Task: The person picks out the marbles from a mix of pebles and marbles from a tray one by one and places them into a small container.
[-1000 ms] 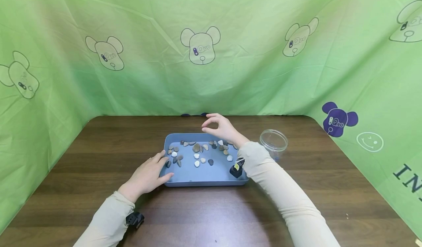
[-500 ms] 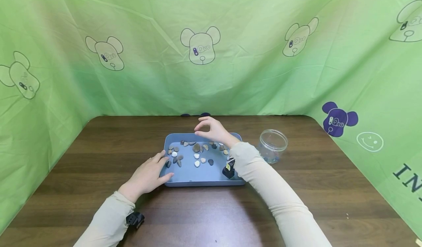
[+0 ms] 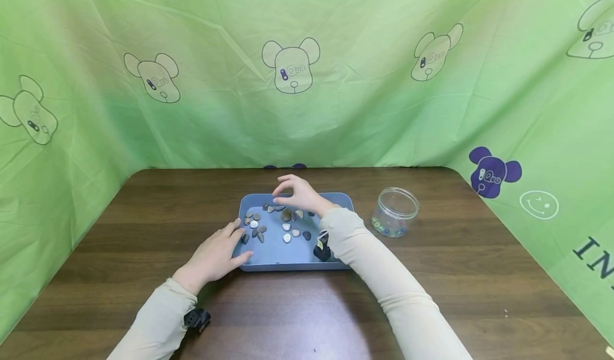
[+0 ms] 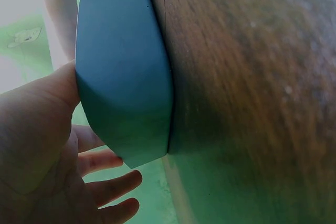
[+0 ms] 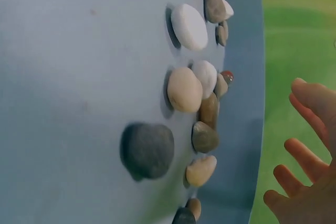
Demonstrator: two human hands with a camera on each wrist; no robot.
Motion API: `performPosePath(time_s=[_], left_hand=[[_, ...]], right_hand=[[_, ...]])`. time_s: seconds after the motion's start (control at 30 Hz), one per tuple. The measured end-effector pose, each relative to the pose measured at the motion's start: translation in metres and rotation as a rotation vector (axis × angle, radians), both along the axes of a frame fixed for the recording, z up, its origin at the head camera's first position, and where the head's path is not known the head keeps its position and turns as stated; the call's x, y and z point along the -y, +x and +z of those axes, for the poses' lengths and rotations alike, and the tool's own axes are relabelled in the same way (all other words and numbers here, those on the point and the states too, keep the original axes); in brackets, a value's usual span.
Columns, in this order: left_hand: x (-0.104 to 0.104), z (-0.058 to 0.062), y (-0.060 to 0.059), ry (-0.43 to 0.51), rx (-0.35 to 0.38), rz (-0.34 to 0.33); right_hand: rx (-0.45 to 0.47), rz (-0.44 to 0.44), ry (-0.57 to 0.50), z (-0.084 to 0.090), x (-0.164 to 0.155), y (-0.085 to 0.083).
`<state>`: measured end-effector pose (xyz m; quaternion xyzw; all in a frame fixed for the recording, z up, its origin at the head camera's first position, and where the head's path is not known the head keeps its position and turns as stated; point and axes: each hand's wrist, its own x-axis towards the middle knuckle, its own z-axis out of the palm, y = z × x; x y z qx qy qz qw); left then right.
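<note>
A blue tray [image 3: 283, 253] sits mid-table with several pebbles [image 3: 286, 226] scattered in its back half. My left hand [image 3: 237, 242] rests on its front left corner, fingers laid over the rim and thumb along the front wall; the left wrist view shows the palm [image 4: 47, 145] against that corner of the tray [image 4: 121, 77]. My right hand [image 3: 280, 192] hovers over the back row of pebbles with thumb and forefinger loosely curled, holding nothing I can see. In the right wrist view its fingers [image 5: 302, 156] spread beyond the tray [image 5: 68, 77], near tan, white and grey pebbles [image 5: 184, 88].
A clear, lidless plastic jar [image 3: 395, 213] with a few small coloured pieces at its bottom stands right of the tray. The dark wooden table [image 3: 144, 216] is walled by green printed cloth [image 3: 297, 109] at the back and both sides.
My right hand has moved left along the back of the tray, away from the jar, and its forearm no longer overlaps the jar. The left hand has stayed put.
</note>
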<state>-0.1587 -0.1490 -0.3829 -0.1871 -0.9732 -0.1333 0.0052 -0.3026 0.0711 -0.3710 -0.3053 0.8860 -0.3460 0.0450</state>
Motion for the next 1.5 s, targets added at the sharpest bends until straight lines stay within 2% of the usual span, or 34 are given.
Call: performPosePath(time_s=[0.37,0.7,1.03,1.5], left_hand=[[0.000,0.000,0.000,0.003,0.007,0.006],[0.001,-0.001,-0.001,0.003,0.010,0.007],[0.000,-0.001,-0.001,0.002,0.019,0.009],[0.001,-0.002,-0.002,0.003,0.024,0.012]], right_hand=[[-0.037,0.034,0.062,-0.005,0.010,0.002],[0.012,-0.010,0.109,-0.005,0.021,0.005],[-0.037,-0.050,0.208,-0.006,0.030,0.008],[-0.038,-0.084,0.294,-0.008,0.035,0.011]])
